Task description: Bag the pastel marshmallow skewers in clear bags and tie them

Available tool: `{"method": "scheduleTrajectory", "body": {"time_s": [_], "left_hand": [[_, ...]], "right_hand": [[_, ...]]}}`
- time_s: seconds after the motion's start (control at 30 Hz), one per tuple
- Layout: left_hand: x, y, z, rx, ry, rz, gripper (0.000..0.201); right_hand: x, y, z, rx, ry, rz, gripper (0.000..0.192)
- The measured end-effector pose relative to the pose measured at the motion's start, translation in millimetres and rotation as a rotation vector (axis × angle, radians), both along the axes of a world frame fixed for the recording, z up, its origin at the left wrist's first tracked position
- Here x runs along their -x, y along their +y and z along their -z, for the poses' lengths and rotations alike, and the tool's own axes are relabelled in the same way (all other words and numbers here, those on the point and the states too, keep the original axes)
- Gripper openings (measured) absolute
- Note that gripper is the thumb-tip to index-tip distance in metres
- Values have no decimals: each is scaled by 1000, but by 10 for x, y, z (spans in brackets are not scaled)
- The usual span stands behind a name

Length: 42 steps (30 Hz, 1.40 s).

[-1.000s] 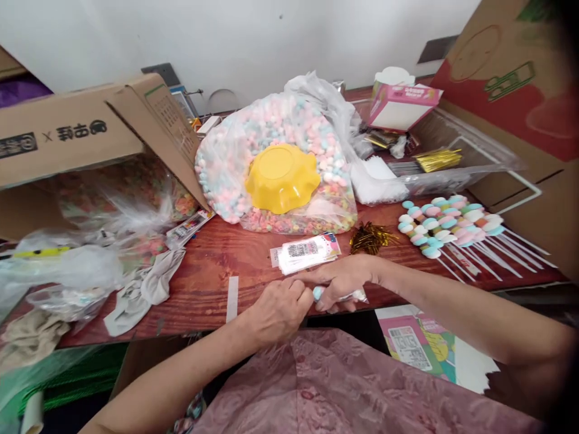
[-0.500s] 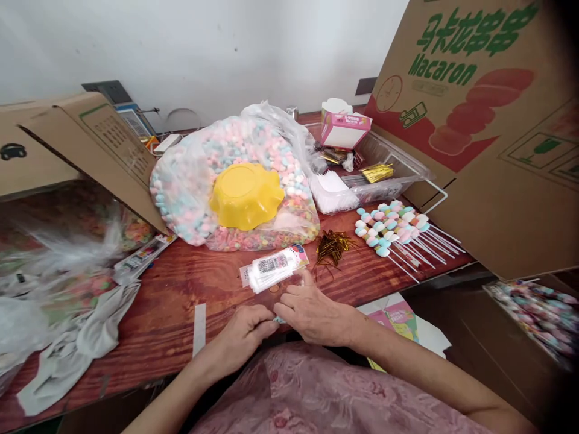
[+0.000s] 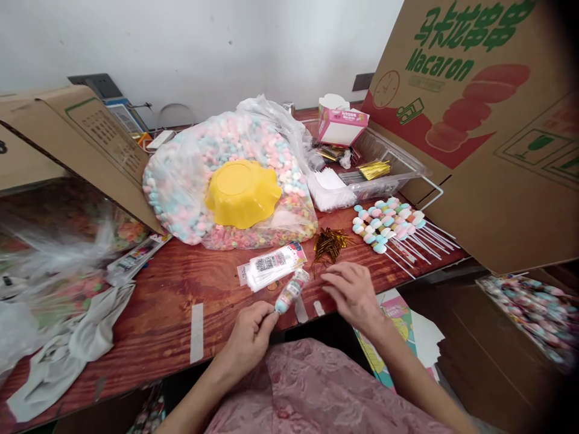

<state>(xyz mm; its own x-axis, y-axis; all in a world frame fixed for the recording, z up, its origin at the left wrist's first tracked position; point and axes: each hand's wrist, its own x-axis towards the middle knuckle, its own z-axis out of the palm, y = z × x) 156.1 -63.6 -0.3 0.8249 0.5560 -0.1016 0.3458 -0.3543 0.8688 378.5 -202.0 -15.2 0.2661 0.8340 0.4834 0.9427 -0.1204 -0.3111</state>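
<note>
My left hand [image 3: 253, 330] is closed at the lower end of a bagged marshmallow skewer [image 3: 291, 292], which points up and to the right over the table edge. Its printed clear bag covers the sweets; the stick is hidden in my fingers. My right hand [image 3: 353, 295] is apart from it, fingers loosely spread and bent, just below a pile of gold twist ties [image 3: 331, 244]. Beyond the skewer lies a stack of printed clear bags [image 3: 271, 267]. Several unbagged marshmallow skewers [image 3: 391, 223] lie to the right, their white sticks toward me.
A large bag of marshmallows and ring sweets [image 3: 185, 181] carries an upturned yellow bowl [image 3: 244, 193]. Behind stands a clear tray [image 3: 398, 172] with white sticks and ties. Cardboard boxes flank the table [image 3: 167, 301]; a grey cloth [image 3: 76, 355] lies left, and an open carton holds skewers [image 3: 529, 313] lower right.
The bagged skewer, mostly hidden between both hands before, now shows in my left hand. My right hand has let go and moved right toward the gold ties. The view has shifted slightly.
</note>
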Motion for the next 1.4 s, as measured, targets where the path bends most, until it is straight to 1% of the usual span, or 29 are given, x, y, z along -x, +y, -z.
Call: {"method": "scheduleTrajectory", "body": {"time_s": [0.03,0.1,0.13,0.2,0.3,0.4,0.47,0.53,0.63,0.73,0.8,0.97,1.03,1.1,1.2,1.27,1.33,1.4], "left_hand": [[-14,11,5,142,-32,-67,34],[-51,13,21,424,-96,-170,34],[-75,3,29,549,-128,-201,34],[-129,-30,33,743,-190,-235,36],[-201,-67,4,946,-255,-250,37],[-241,-60,-52,1047,-308,-281,36],[-273,-53,-97,1049,-352,-278,34],[-336,-65,-140,1026,-382,-239,31],[-475,-114,-183,991,-430,-181,29],[-569,-142,-202,943,-518,-240,30],[-566,-123,-214,925,-560,-292,29],[-420,-37,-262,930,-578,-352,28],[-370,-12,-261,932,-545,-359,30],[-337,20,-236,911,-486,-358,32],[-305,82,-166,786,-371,-373,34],[-304,108,-125,674,-340,-386,33],[-327,108,-105,599,-370,-365,30],[-364,88,-107,556,-436,-332,26]], "right_hand": [[-128,-31,18,45,-10,21,16],[-337,-45,59,151,-38,-5,18],[-409,-29,79,196,-50,-32,19],[-483,32,110,252,-66,-78,20],[-462,108,121,267,-81,-90,23],[-346,89,66,264,-82,-86,22],[-231,47,-7,238,-48,-81,19],[-85,28,-91,199,7,-91,16],[170,90,-180,146,72,-165,16],[383,231,-204,44,197,-200,16],[467,321,-201,-16,293,-195,17],[550,415,-188,-72,446,-294,20],[549,408,-189,-70,431,-311,20],[526,388,-211,-75,386,-288,18],[487,359,-295,-138,370,-208,14],[502,366,-355,-186,389,-193,12],[559,414,-376,-197,381,-254,15],[631,497,-338,-185,345,-311,26]]}}
